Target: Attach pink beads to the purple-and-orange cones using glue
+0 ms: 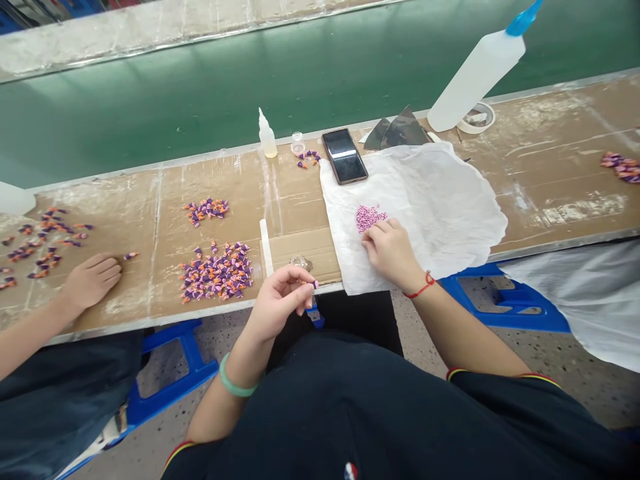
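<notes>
Purple-and-orange pieces (217,273) lie in loose heaps along a cardboard-topped bench (295,193). A smaller heap (206,211) sits beyond the largest, and another heap (621,167) lies at the far right. A crumpled white tissue (440,200) covers the bench right of centre, with a phone (345,155) on its far corner. Behind it stand a large squeeze bottle (475,73) with a blue nozzle and a roll of tape (475,119), and dark plastic sheets (395,131) lean just beside the phone. Farther left are a small dropper bottle (267,135), a little glass jar (297,143), and a small cluster of pieces (307,157).

At the near edge of the bench, the left hand (275,303), wearing a green bangle, is raised and curled, with thumb and forefinger pinched closed on one small purple piece (315,285). That single piece is the one in hand, held at the fingertips above the bench edge. The right hand (393,252), with a red cord at its wrist, rests on the tissue, loosely curled and holding nothing visible, just beside a patch of pink granules (371,218).

Off to the left, a co-worker's hand (93,282) lies flat on the bench near scattered pieces (40,250).
</notes>
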`<state>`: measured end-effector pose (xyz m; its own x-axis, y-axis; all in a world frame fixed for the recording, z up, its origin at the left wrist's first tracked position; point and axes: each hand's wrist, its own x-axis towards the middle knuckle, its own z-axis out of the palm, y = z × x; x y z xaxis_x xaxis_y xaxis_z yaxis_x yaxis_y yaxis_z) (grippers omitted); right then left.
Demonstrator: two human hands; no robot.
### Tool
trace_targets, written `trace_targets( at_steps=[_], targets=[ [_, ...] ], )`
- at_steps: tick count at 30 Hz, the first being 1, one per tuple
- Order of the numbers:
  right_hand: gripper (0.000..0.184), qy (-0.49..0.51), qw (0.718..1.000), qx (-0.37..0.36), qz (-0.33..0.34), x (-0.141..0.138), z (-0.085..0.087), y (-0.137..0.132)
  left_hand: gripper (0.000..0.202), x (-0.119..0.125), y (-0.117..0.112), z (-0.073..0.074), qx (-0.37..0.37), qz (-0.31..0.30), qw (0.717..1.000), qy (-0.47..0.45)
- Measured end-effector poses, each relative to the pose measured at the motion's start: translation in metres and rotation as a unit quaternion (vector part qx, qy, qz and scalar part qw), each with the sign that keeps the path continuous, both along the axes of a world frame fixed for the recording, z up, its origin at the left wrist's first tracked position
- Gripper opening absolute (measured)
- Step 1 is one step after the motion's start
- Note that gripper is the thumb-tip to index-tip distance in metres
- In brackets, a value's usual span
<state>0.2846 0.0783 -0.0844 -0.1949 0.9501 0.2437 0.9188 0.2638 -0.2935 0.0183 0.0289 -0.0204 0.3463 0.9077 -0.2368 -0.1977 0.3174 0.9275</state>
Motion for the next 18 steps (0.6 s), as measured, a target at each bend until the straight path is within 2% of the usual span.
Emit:
trace_targets(
  at_steps=[3,5,7,11,14,18],
  targets=[
    [0.014,-0.027,1.0,0.01,-0.003,-0.003,0.0,-0.002,0.027,0.007,-0.001,-0.002,-0.007,-0.025,1.0,0.016],
    [0.015,-0.004,1.0,0.02,0.017,-0.005,0.006,-0.006,0.027,0.014,0.0,0.0,-0.008,-0.036,0.998,0.044],
    [0.017,0.056,0.996,0.027,0.066,-0.01,0.018,-0.012,0.027,0.021,0.002,0.002,0.001,-0.039,0.996,0.075],
    [0.016,0.162,0.97,0.037,0.175,-0.026,0.054,-0.029,0.023,0.033,0.008,0.007,0.04,-0.025,0.993,0.112],
    [0.017,0.164,0.962,0.052,0.212,-0.038,0.074,-0.039,0.022,0.036,0.01,0.01,0.062,-0.026,0.991,0.118],
    [0.018,0.145,0.96,0.06,0.23,-0.048,0.082,-0.042,0.019,0.036,0.009,0.012,0.067,-0.036,0.99,0.115]
  ],
)
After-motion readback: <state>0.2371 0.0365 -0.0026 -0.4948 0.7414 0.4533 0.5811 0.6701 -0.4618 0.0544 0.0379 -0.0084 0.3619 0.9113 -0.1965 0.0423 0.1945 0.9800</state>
